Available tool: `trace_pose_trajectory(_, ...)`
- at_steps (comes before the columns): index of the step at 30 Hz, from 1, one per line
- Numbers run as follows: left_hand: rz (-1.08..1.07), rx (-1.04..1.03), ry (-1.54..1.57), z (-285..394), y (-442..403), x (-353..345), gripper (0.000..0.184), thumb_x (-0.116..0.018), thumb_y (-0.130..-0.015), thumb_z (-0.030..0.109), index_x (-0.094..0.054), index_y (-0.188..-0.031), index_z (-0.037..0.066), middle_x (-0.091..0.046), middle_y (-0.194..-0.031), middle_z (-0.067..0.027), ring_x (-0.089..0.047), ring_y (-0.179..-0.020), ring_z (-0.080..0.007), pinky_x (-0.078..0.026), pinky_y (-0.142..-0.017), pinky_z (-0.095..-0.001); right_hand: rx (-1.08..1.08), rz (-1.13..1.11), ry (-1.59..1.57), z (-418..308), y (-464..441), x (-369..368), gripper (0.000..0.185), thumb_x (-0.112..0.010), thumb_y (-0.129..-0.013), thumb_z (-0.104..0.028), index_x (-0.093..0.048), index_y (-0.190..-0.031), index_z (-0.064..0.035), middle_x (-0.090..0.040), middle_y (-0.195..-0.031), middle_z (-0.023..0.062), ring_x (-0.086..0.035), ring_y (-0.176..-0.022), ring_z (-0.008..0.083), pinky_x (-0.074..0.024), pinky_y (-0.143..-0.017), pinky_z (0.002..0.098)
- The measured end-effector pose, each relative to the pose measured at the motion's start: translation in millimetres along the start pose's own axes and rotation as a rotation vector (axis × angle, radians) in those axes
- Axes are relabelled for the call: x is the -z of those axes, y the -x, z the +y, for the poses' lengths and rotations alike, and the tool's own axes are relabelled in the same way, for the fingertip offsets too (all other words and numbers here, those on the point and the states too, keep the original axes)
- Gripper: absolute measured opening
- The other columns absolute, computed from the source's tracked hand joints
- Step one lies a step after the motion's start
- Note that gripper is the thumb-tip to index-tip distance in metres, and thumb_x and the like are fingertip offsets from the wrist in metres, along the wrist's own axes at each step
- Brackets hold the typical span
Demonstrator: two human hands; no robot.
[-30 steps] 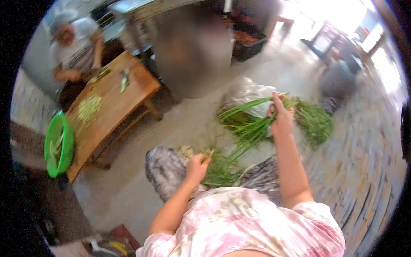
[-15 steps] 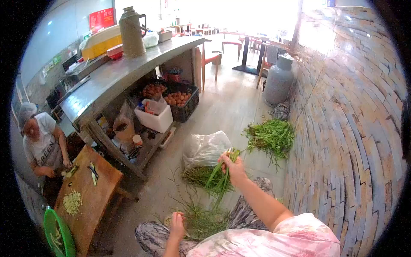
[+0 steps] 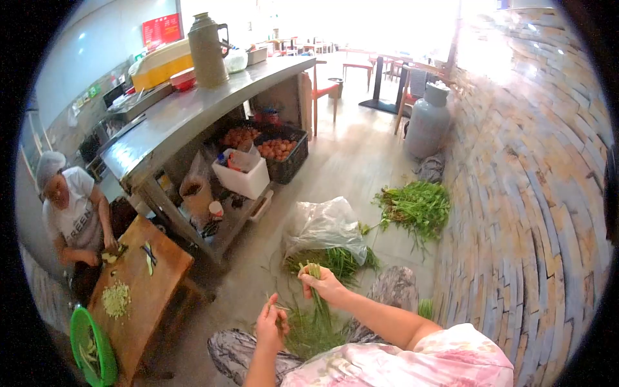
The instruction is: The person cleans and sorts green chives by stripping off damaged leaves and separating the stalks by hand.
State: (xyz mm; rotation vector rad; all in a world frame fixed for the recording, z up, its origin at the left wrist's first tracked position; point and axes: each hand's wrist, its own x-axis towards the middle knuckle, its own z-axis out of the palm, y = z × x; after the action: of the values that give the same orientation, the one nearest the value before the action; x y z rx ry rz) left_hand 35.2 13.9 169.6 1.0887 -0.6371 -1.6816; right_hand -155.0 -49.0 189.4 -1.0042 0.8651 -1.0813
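Observation:
My right hand (image 3: 322,285) is closed around a bunch of thin green stems (image 3: 320,315), whose cut ends stick up above the fingers while the feathery part hangs down. Just left of it and lower, my left hand (image 3: 271,324) has its fingers pinched together; a thin strand seems to show at the fingertips, too small to name. Loose wispy greens (image 3: 306,338) lie on the floor between my knees. Beyond my hands, more long greens (image 3: 342,263) poke out from under a clear plastic bag (image 3: 327,226).
Leafy greens (image 3: 416,209) lie by the brick-patterned wall, near a gas cylinder (image 3: 429,122). To the left stands a steel counter (image 3: 213,97) with egg crates (image 3: 284,161) below. A co-worker (image 3: 77,219) cuts at a wooden board (image 3: 161,277) beside a green basket (image 3: 106,367).
My right hand has drawn the bunch of green stems away from the bag, left and toward me. My left hand has risen slightly toward it. The view has shifted a little.

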Motion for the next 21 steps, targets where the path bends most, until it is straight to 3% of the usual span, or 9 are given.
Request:
trace_pose_trajectory(4,0.027,0.098,0.061,4.8,2.0,-0.6,0.046,-0.042,-0.089,0.011,-0.034,-0.133,0.008,-0.055,-0.075,-0.0053,-0.042,-0.054,-0.0089,-0.035,-0.046,-0.0231,-0.223,0.099,0.184,-10.9,6.8,-22.3,0.014,-0.062,-0.083,-0.02,-0.057,-0.089,-0.0092,-0.051,-0.068,-0.0025,-0.046,-0.058,0.0078,-0.0383,-0.048,0.0245)
trace_pose_trajectory(5,0.026,0.119,0.127,7.5,3.9,-2.3,0.049,-0.041,-0.087,0.009,-0.031,-0.135,0.008,-0.058,-0.079,-0.0072,-0.041,-0.053,-0.0081,-0.034,-0.046,-0.0225,-0.074,0.051,0.27,-4.4,8.2,-21.4,0.013,-0.062,-0.083,-0.019,-0.057,-0.09,-0.0093,-0.051,-0.067,-0.0025,-0.045,-0.056,0.0076,-0.0373,-0.047,0.0244)
trace_pose_trajectory(6,-0.037,0.105,0.176,5.9,4.7,0.2,0.05,-0.04,-0.087,0.008,-0.029,-0.136,0.007,-0.059,-0.083,-0.0079,-0.042,-0.056,-0.0075,-0.035,-0.048,-0.022,-0.158,0.092,0.246,-15.8,12.6,-29.2,0.012,-0.062,-0.082,-0.018,-0.057,-0.088,-0.0089,-0.051,-0.066,-0.0027,-0.044,-0.055,0.0075,-0.0373,-0.046,0.0237)
trace_pose_trajectory(8,-0.034,0.093,0.156,8.3,11.3,-1.2,0.043,-0.042,-0.087,0.008,-0.038,-0.13,0.009,-0.06,-0.084,-0.0061,-0.046,-0.062,-0.0079,-0.038,-0.053,-0.0211,-0.083,0.039,0.259,-3.0,9.9,-25.7,0.012,-0.062,-0.081,-0.016,-0.06,-0.086,-0.0053,-0.053,-0.065,-0.0016,-0.046,-0.052,0.0073,-0.0378,-0.045,0.0227)
trace_pose_trajectory(13,-0.086,0.085,0.161,-2.5,11.8,6.2,0.043,-0.041,-0.088,0.009,-0.036,-0.131,0.007,-0.061,-0.092,-0.0088,-0.046,-0.064,-0.0089,-0.039,-0.055,-0.0228,-0.188,-0.007,0.219,-4.9,12.2,-39.5,0.01,-0.061,-0.079,-0.013,-0.059,-0.079,-0.0035,-0.051,-0.06,-0.0018,-0.044,-0.047,0.0056,-0.0326,-0.04,0.0209)
trace_pose_trajectory(16,-0.099,0.07,0.125,-6.5,11.8,7.6,0.048,-0.041,-0.091,0.012,-0.026,-0.136,0.004,-0.062,-0.096,-0.0093,-0.046,-0.062,-0.0084,-0.039,-0.054,-0.0224,-0.182,-0.052,0.281,-4.2,13.1,-48.0,0.011,-0.061,-0.079,-0.014,-0.059,-0.079,-0.0033,-0.052,-0.061,-0.0017,-0.044,-0.048,0.0052,-0.032,-0.04,0.0208)
trace_pose_trajectory(21,-0.081,-0.024,-0.1,-9.8,12.4,3.8,0.039,-0.043,-0.09,0.01,-0.039,-0.128,0.003,-0.061,-0.093,-0.0077,-0.05,-0.063,-0.0096,-0.042,-0.056,-0.0229,-0.204,-0.084,0.239,2.5,10.5,-60.5,0.011,-0.062,-0.078,-0.013,-0.059,-0.08,-0.0021,-0.054,-0.062,-0.0013,-0.044,-0.049,0.0055,-0.0336,-0.042,0.0215)
